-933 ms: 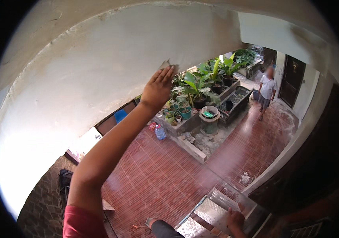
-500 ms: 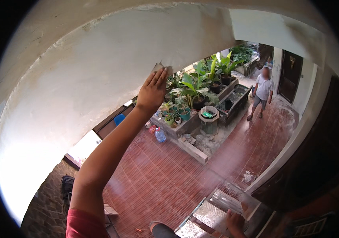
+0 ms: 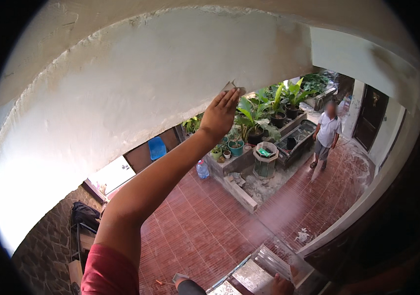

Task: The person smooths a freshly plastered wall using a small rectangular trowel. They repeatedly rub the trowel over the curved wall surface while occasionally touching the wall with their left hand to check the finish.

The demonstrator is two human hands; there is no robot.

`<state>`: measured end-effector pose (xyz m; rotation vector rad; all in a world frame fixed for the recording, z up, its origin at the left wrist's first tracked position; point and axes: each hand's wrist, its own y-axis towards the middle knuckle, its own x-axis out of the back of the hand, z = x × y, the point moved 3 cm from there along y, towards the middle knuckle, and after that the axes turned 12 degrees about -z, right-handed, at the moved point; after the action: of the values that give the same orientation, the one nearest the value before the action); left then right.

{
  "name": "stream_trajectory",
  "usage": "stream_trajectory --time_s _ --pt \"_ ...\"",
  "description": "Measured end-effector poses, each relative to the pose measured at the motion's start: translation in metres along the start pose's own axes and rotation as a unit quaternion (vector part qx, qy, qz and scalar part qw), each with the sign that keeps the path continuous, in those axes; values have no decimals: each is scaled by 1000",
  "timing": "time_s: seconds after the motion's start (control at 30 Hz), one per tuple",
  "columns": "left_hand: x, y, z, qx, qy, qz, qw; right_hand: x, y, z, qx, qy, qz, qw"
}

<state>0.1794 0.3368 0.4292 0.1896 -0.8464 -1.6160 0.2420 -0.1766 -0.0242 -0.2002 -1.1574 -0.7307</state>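
My left hand (image 3: 223, 110), on a raised arm in a red sleeve, presses a small grey-brown sheet of what looks like sandpaper (image 3: 229, 85) against the lower part of a smooth pale plastered beam (image 3: 170, 64). Its fingers lie close together over the sheet, and a folded corner sticks out above them. Low in the picture, my right hand (image 3: 281, 284) is in shadow over a worn, ladder-like frame with pale ridged treads (image 3: 252, 274). Its fingers are too dim to tell whether they grip the frame.
Another person (image 3: 327, 129) stands on the red tiled floor (image 3: 185, 216) at the right, beside a dark door (image 3: 371, 118). Potted plants (image 3: 256, 113) line a raised concrete bed. A water bottle (image 3: 202, 169), a blue chair (image 3: 157, 148) and an octagonal planter (image 3: 265, 160) stand below.
My view has shifted, so the scene sits farther right and lower. My left hand has slid slightly toward the beam's right end, still pressing the sheet. The other person's legs have moved.
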Motion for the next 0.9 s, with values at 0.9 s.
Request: stream_trajectory --time_s 0.9 --pt "-29 40 -16 58 -54 -5 997 0 5 12 -39 -29 65 997"
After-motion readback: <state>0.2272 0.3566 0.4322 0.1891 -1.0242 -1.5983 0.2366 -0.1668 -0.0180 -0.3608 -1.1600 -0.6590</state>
